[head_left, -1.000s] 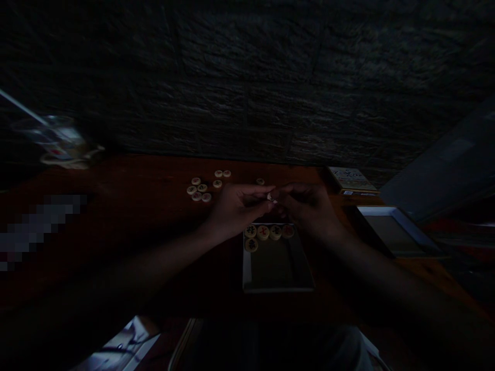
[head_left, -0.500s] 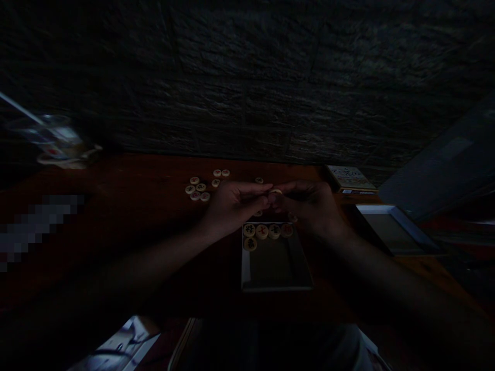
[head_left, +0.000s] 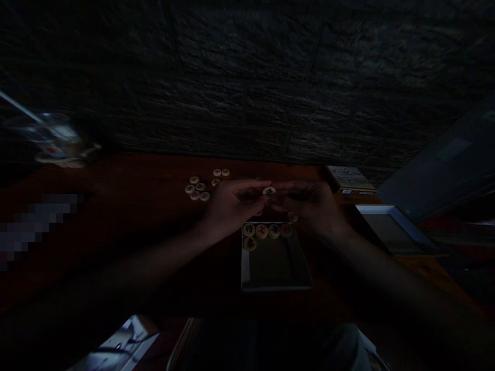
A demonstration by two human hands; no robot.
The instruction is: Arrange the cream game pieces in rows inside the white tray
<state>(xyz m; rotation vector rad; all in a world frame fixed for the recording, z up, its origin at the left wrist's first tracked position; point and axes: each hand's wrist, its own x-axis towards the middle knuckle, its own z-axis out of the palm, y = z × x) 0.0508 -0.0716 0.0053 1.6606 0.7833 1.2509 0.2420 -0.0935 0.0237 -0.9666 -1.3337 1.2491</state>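
Cream game piece is up in the air between my fingertips, over the white tray, black mark showing. Risk: a weak pinch or sweaty fingers lets it drop onto the five tray pieces and knocks them out of line. Second piece pokes out at my right hand, could slip too. Left hand and right are both curled, forearms angled in to the middle. Too dark to tell which fingers carry the load.

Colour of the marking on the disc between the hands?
Black character on a cream xiangqi piece; best seen in the head view.
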